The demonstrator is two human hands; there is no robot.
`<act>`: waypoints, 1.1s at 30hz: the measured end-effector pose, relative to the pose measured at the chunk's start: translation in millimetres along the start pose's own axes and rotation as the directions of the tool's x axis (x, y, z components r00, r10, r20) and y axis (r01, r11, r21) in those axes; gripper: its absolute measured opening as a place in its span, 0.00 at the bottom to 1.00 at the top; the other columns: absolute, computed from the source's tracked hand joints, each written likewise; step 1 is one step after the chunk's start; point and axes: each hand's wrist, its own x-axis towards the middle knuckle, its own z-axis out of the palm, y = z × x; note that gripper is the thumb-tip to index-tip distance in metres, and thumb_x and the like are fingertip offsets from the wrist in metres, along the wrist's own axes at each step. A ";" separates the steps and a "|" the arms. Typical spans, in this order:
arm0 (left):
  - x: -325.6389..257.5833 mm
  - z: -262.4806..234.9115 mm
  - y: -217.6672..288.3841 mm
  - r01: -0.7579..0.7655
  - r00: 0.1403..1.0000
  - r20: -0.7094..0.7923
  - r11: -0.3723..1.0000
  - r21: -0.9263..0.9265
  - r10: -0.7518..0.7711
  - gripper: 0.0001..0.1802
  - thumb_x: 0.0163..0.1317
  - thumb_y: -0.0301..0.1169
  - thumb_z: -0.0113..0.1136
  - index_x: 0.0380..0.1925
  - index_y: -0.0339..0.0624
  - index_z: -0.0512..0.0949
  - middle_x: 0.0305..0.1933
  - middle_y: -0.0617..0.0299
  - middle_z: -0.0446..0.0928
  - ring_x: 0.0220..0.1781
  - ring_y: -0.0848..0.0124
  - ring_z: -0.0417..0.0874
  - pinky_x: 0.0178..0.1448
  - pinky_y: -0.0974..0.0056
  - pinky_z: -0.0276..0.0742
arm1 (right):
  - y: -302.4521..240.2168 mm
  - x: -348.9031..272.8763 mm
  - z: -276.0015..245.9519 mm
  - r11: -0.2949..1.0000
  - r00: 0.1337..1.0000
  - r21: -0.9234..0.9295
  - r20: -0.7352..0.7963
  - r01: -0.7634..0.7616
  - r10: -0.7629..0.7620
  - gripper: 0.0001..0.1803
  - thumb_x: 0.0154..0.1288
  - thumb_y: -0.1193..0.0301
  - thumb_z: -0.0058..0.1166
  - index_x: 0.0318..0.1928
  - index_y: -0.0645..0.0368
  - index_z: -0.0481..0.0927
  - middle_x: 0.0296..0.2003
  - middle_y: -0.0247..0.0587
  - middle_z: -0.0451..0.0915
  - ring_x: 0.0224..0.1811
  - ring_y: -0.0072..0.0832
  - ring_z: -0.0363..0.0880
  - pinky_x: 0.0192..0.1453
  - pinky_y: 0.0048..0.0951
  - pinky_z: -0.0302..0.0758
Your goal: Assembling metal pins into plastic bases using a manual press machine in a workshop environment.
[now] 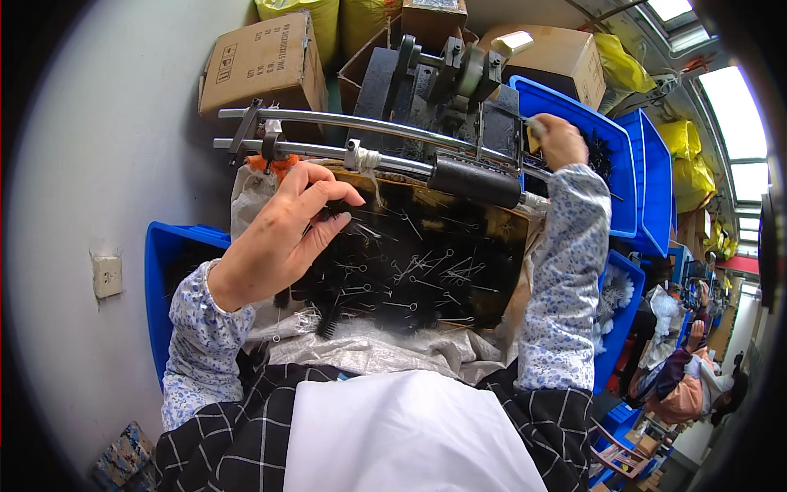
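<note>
My left hand [275, 234] is over the left part of a dark tray [512, 287], with the thumb and fingers bent toward each other. Something dark shows between them, too unclear to name against the black tray. Loose wire pins with looped ends [412, 306] lie scattered in the tray. A small black bristly brush [329, 321] rests at its near edge. Up to the right, my right hand [561, 143] is closed beside the end of a black machine [479, 180], at the blue bin's edge. What its fingertips pinch is too small to make out.
Two metal rods [328, 120] cross in front of the machine. A blue bin [619, 156] with dark pieces stands at right, another blue bin [156, 271] at left. Cardboard boxes [266, 70] and yellow sacks [689, 164] line the back. Another person [684, 389] sits far right.
</note>
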 end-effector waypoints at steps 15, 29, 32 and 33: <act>3.4 67.1 -22.6 0.153 0.981 -0.068 0.941 -0.301 -0.181 0.16 0.55 0.24 0.57 0.44 0.38 0.66 0.39 0.57 0.71 0.37 0.68 0.78 0.42 0.67 0.74 | -82.1 -93.2 23.0 0.864 0.852 0.181 -0.351 0.469 -0.389 0.12 0.51 0.80 0.49 0.38 0.56 0.78 0.31 0.41 0.78 0.34 0.38 0.77 0.38 0.36 0.74; -6.4 86.5 -28.1 -0.132 0.982 0.170 0.944 0.302 0.083 0.15 0.50 0.24 0.59 0.40 0.41 0.73 0.38 0.60 0.76 0.39 0.65 0.77 0.42 0.64 0.70 | -46.3 -18.0 47.2 0.976 0.903 -0.085 -0.370 0.203 -0.220 0.12 0.59 0.67 0.49 0.43 0.48 0.80 0.35 0.35 0.78 0.42 0.35 0.72 0.50 0.35 0.66; -1.4 64.0 -7.8 -0.100 0.995 0.035 0.978 0.182 0.096 0.15 0.50 0.22 0.59 0.39 0.41 0.73 0.38 0.59 0.77 0.39 0.64 0.78 0.41 0.64 0.69 | -50.2 -10.6 45.1 0.975 0.923 -0.108 -0.315 0.196 -0.221 0.12 0.59 0.68 0.49 0.43 0.47 0.80 0.39 0.31 0.77 0.46 0.32 0.69 0.52 0.34 0.63; 0.9 57.6 -4.3 -0.113 0.994 0.004 0.984 0.135 0.113 0.15 0.51 0.22 0.59 0.40 0.40 0.73 0.40 0.57 0.76 0.40 0.63 0.77 0.42 0.64 0.71 | -49.0 -8.8 43.7 0.970 0.931 -0.136 -0.282 0.199 -0.230 0.12 0.59 0.68 0.49 0.43 0.46 0.81 0.41 0.30 0.76 0.48 0.30 0.67 0.52 0.34 0.61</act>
